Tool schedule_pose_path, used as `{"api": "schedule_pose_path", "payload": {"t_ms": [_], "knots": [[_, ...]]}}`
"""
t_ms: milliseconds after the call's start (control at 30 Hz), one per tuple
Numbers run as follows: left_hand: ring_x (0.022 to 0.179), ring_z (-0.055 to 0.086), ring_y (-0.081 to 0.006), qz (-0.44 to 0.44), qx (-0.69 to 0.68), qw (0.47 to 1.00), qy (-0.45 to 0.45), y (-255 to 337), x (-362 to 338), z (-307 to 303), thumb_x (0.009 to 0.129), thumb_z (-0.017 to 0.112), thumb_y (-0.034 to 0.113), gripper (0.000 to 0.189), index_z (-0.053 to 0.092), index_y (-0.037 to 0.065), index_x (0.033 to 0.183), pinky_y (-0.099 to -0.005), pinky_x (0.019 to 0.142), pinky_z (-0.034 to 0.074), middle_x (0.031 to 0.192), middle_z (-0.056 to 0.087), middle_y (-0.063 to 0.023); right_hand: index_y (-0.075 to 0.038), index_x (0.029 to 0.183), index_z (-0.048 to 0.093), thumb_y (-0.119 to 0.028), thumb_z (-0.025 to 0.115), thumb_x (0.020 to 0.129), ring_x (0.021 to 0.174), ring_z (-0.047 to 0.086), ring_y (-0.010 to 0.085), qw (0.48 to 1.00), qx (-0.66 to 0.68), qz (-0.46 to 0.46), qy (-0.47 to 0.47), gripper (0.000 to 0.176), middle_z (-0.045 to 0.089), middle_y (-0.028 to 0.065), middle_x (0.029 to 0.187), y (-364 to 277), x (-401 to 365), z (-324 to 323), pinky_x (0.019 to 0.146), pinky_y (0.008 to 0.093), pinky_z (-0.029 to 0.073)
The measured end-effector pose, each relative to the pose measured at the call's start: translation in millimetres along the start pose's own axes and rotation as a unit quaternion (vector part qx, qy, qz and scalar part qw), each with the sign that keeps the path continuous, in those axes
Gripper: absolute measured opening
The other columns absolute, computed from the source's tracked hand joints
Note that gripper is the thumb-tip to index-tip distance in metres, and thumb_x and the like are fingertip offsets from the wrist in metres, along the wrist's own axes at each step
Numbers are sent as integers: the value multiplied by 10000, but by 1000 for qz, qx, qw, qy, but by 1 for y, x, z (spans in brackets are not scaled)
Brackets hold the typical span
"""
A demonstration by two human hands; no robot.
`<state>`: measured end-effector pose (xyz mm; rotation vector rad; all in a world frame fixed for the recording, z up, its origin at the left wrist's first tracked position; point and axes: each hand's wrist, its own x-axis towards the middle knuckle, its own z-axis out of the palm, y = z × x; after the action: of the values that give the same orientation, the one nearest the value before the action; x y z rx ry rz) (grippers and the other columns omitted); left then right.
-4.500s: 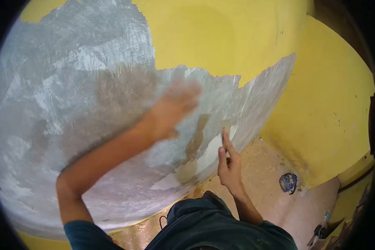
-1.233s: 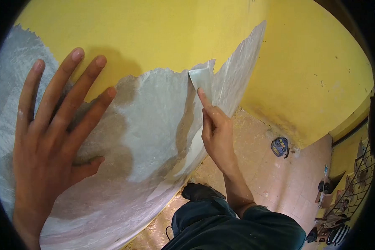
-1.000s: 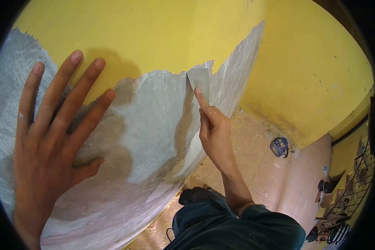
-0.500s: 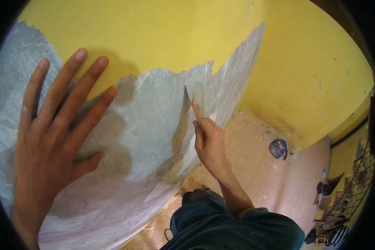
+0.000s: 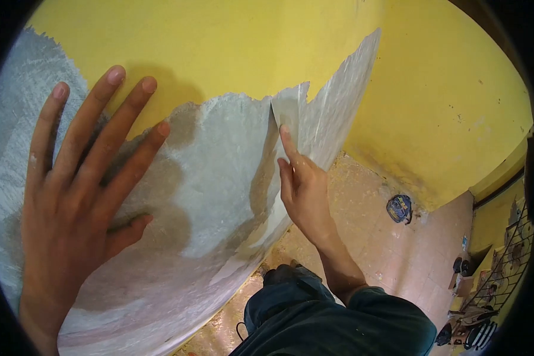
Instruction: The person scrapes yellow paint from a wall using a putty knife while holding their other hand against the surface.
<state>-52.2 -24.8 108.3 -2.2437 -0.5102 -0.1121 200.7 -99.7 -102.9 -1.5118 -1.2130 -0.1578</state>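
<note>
My left hand point(image 5: 71, 204) is spread at the left, fingers apart, over the wall where bared grey plaster point(image 5: 219, 154) meets yellow paint point(image 5: 237, 41). My right hand point(image 5: 307, 193) grips a putty knife point(image 5: 286, 108), its forefinger stretched along the flat blade. The blade's leading edge lies at the ragged border between plaster and paint. Its handle is hidden in the palm. A dark shadow runs down the plaster left of the blade.
A second yellow wall point(image 5: 445, 107) meets this one at a corner on the right. Below it a blue container point(image 5: 399, 209) stands on the tiled floor point(image 5: 362, 231). Shoes and boxes point(image 5: 463, 285) lie beside a black metal grille point(image 5: 510, 255) at the lower right.
My right hand has pushed the putty knife upward and slightly right, from bare plaster to the paint's edge. My left hand has kept nearly the same place.
</note>
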Motion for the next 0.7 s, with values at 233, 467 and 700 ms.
{"api": "schedule_pose_path", "payload": {"t_ms": [233, 467, 700], "knots": [[1596, 232, -262, -2, 10, 1000, -9, 3, 0, -4, 334, 971, 462, 1277, 512, 337, 1518, -536, 1343, 159, 1701, 329, 1, -128, 1579, 481, 60, 628, 962, 565, 493, 239, 999, -28, -13, 15, 661, 546, 155, 690, -1, 4, 2, 591, 373, 443], [1599, 228, -261, -5, 16, 1000, -6, 3, 1, -5, 337, 972, 483, 1284, 505, 336, 1523, -532, 1342, 162, 1703, 328, 6, -140, 1588, 467, 67, 620, 962, 586, 500, 261, 1000, -23, 15, -4, 676, 520, 152, 690, -2, 8, 0, 613, 375, 463], [1598, 231, -260, -9, -3, 1000, -11, 2, 0, -1, 333, 979, 467, 1285, 507, 337, 1521, -535, 1343, 149, 1701, 334, 0, -159, 1604, 441, 46, 616, 954, 604, 558, 319, 1000, -9, 11, -11, 703, 539, 175, 704, 1, 0, 0, 616, 444, 467]]}}
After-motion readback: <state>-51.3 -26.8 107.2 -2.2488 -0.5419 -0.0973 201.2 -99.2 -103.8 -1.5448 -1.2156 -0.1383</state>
